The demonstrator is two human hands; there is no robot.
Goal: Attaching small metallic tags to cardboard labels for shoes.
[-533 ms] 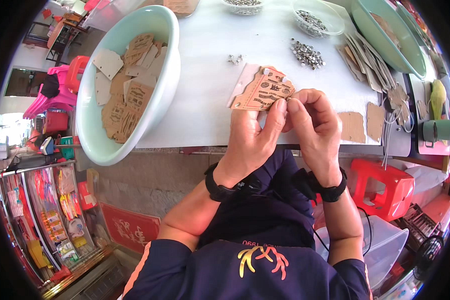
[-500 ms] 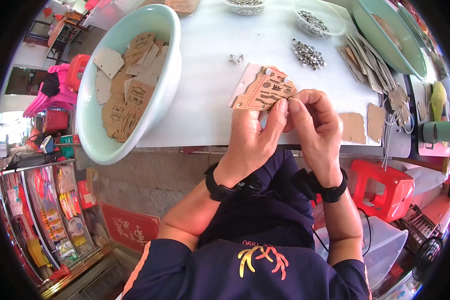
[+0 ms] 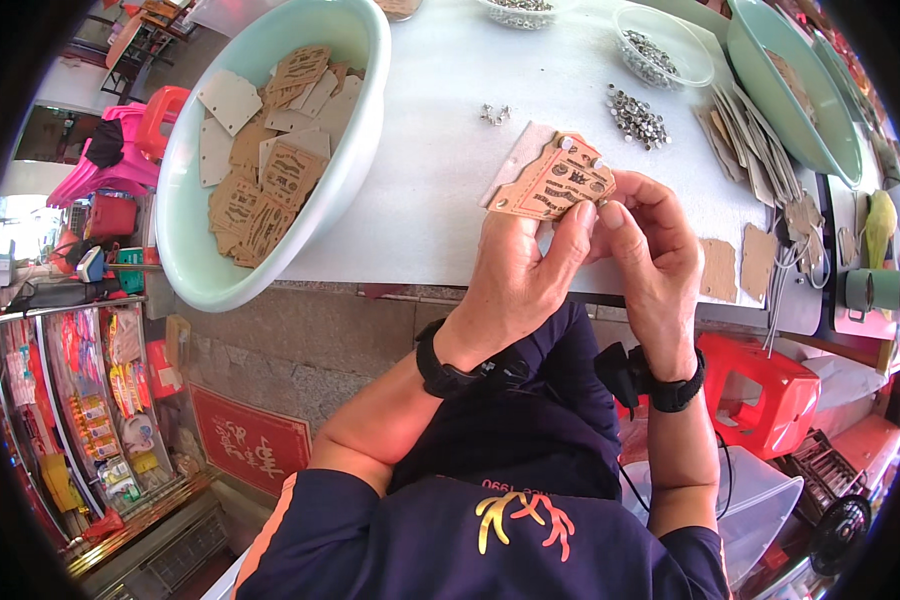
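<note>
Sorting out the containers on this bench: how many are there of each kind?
Large pale green basins: 2, one with cardboard tags, one at the far right
Small clear tubs of metal eyelets: 2, and
Total: 4

Both hands pinch a brown paper tag (image 3: 553,186) at the table's near edge: left hand (image 3: 515,275), right hand (image 3: 650,250).
</note>
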